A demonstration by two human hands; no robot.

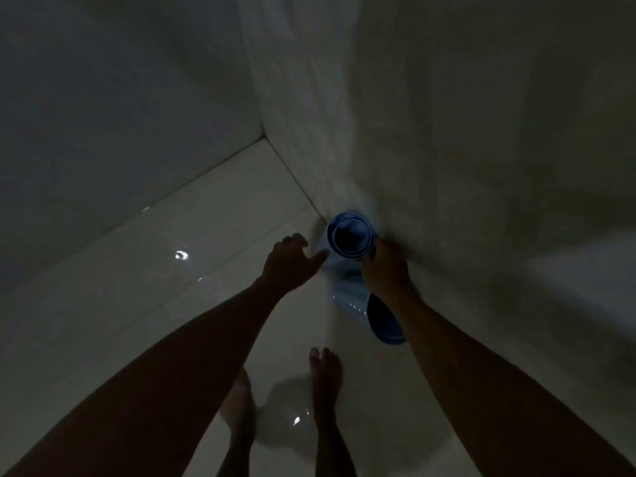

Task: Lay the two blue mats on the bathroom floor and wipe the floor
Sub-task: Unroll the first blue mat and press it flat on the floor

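Note:
A rolled blue mat stands upright against the right wall, its open end facing the camera. My right hand grips its right side. Fingers apart, my left hand touches the roll's left side with the thumb. A second rolled blue mat lies on the floor just below, partly hidden by my right forearm. The room is dim and the picture is blurred.
Glossy pale floor tiles reflect light spots. Tiled walls meet in a corner at the upper middle. A low step runs along the left wall. My bare feet stand on the floor below the mats.

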